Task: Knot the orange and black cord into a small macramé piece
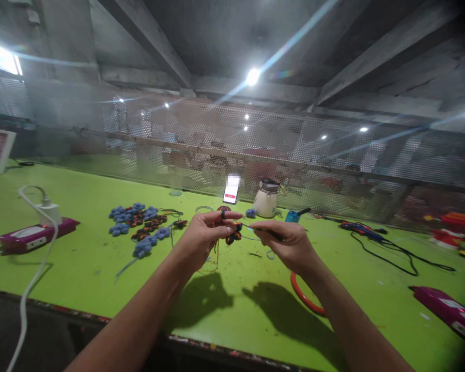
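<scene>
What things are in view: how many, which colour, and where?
table: one, green, throughout
yarn flowers: several, blue or black-orange, table's left
yarn piece: one, blue, left of jar
phone: one, white lit screen, back middle
jar: one, pale, right of phone
cup: one, clear, left of phone
unclear item: one, blue, behind right hand
power strips: two, purple, left and right
plug: one, white, on left strip
ring: one, red, beside right forearm
corded thing: one, blue, right side
picture frame: one, white, far left
blurred things: some, red-orange, right edge
perforated screen: one, grey, behind table
lights: several, white, overhead
left hand: one, bare, centre, with black-orange flower
right hand: one, bare, right, with thin tool
</scene>
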The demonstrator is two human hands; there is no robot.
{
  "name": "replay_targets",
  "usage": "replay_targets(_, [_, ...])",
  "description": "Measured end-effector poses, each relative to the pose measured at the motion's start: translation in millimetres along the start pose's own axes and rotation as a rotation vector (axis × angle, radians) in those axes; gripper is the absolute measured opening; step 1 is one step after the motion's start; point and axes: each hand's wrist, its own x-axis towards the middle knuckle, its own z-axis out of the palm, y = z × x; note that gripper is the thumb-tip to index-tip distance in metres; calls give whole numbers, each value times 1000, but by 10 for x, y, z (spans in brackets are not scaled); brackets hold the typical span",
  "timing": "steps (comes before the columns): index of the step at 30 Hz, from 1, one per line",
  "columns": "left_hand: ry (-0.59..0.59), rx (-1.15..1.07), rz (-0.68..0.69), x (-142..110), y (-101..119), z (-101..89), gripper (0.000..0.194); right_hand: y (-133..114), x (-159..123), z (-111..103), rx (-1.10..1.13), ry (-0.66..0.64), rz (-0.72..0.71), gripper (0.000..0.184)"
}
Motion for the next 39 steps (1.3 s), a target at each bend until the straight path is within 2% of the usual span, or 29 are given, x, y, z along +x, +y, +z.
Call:
replay_targets(10, [-28,10,12,3,-2,-13,14,1,-3,-22,66,-34,32,18])
replay_targets(14, [-34,-22,45,10,-4,-30,4,6,-9,-20,110,-43,64,17])
replay_targets(17, [-60,-56,48,14,-4,-41,11,6,-13,-20,190,-61,123,18])
replay_targets(22, [-82,-109,-55,35,-22,-49,11,-28,-12,1,390,-132,256,21])
replay_targets(25, [-75,-126,-88,39,-22,-40,19,-47,-7,15,456,-140,309,21])
replay_targets(32, [-93,-86,-44,16,28,-2,60,-39,-5,21,468,-113,345,22])
replay_targets(39, [-89,-86,-21,8,36,29,77,-49,-1,28,478,-120,357,22])
